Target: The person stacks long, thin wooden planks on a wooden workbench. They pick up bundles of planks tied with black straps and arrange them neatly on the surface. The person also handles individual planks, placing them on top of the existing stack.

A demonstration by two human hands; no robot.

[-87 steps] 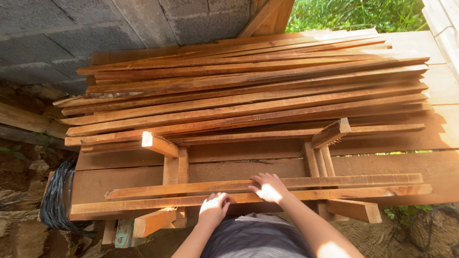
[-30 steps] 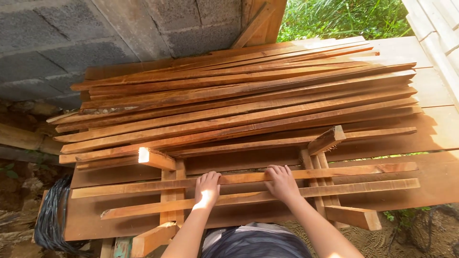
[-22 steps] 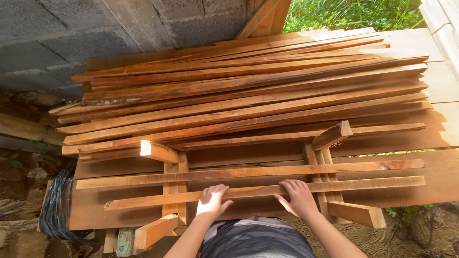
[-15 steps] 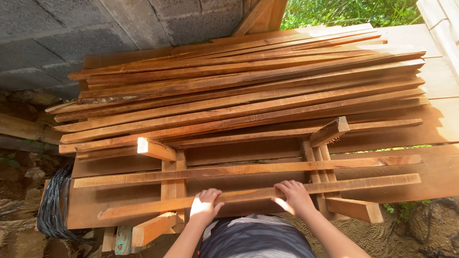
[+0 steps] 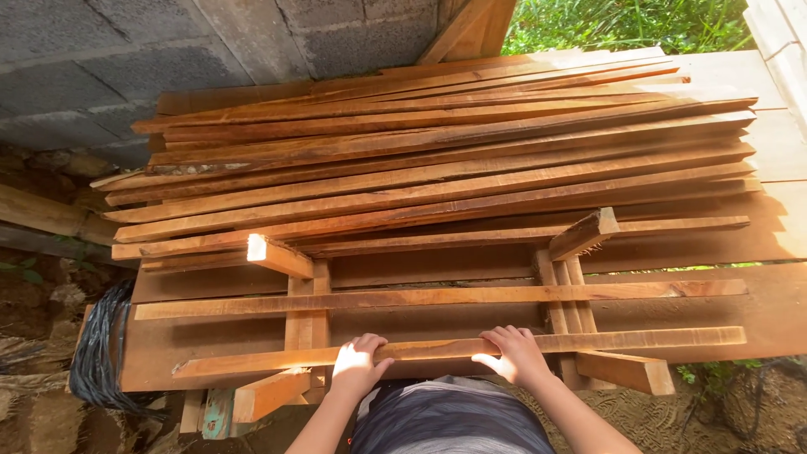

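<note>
I hold the nearest wooden strip (image 5: 458, 347) with both hands, left hand (image 5: 357, 367) and right hand (image 5: 514, 355) curled over its near edge, its length running left to right, nearer me than the big stack of boards (image 5: 437, 160).

Two hands on one slat (image 5: 458, 346) — a second loose slat (image 5: 437, 297) beyond, four angled blocks

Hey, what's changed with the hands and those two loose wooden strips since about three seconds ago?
The left hand and right hand have drawn the nearest strip back toward the body, away from the second strip, widening the gap. Both hands stay on the nearest one. The slat pile behind, the block wall and the black coil look unchanged.
</note>
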